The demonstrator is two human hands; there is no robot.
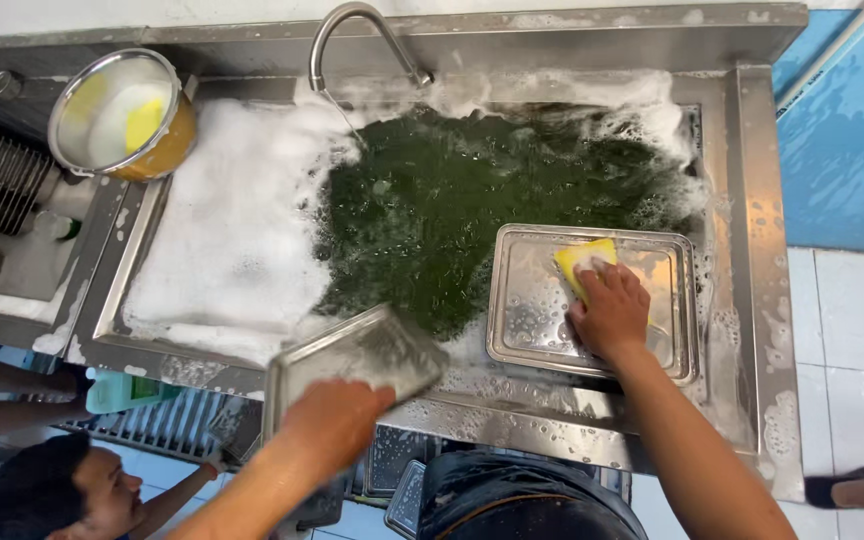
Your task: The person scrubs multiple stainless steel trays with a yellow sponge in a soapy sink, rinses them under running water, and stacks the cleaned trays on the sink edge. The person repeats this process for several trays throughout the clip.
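From the head camera I see my right hand [610,312] pressing a yellow sponge [584,262], fingers curled over it, on a tray [527,300] lying at four o'clock in the sink [752,200]. My left hand [337,420] grips a second tray [352,355] at six o'clock over the front rim; a bowl [122,115] sits at ten o'clock beside the foam [232,220].

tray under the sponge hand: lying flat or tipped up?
Flat. The tray lies open side up at the sink's front edge, right hand pressing a yellow sponge into it.
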